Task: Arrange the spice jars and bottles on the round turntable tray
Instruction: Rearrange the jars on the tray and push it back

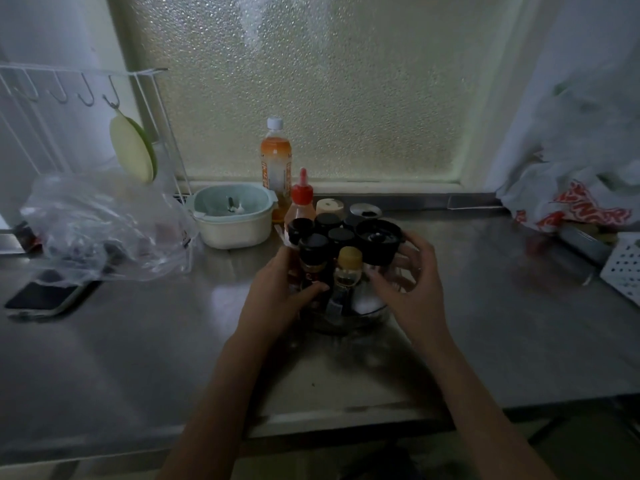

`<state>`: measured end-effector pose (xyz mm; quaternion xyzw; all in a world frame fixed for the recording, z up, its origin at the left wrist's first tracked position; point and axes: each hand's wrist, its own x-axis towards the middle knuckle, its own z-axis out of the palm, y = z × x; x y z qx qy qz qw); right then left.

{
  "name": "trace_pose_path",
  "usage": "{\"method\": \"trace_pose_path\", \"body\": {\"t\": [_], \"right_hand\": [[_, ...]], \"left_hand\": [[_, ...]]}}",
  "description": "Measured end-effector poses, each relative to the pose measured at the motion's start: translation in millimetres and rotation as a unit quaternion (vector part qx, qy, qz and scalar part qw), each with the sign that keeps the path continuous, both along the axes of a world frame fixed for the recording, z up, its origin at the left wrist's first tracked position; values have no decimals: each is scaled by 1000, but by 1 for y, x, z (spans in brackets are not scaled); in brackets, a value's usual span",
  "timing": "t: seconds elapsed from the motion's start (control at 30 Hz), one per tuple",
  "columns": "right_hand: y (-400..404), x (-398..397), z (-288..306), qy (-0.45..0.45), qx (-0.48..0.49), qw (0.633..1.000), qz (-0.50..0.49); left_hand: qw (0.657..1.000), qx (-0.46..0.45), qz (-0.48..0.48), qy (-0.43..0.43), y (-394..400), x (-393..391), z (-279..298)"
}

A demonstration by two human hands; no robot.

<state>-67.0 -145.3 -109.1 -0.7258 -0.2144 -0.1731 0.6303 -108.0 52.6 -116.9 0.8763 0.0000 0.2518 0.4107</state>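
Here, nearest: left grip (280,289) curled around a black-capped jar (313,259), thumb across its front; right grip (410,285) cupped half-open against the clear turntable tray (367,311), fingers touching the big black-lidded jar (379,240). Between both grips, upright: one yellow-capped jar (349,268). Just beyond, upright too: about five more black caps, packed touching. Farther off the grips, on the tabletop (138,341): one red-nozzled bottle (302,202), one cream-lidded jar (329,206), one orange bottle (275,164). Left grip nearer those; reach forward and slightly left.
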Motion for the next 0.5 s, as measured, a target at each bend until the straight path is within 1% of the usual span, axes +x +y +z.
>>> {"method": "trace_pose_path", "body": {"t": [0.1, 0.17, 0.23, 0.37, 0.4, 0.5], "right_hand": [[2, -1, -3, 3, -40, 999, 8], [4, -4, -2, 1, -54, 999, 4], [6, -6, -2, -7, -41, 999, -23], [7, -4, -8, -18, 6, 995, -95], [7, -3, -8, -17, 2, 995, -97], [9, 1, -8, -16, -40, 997, -62]], "left_hand": [[1000, 5, 18, -5, -2, 1, -4], [999, 23, 30, -8, -2, 1, -6], [998, 53, 38, -20, -2, -1, -6], [994, 93, 24, -49, -6, -9, -4], [994, 95, 16, -52, -7, -10, -4], [996, 74, 0, -52, -7, -10, -6]]}}
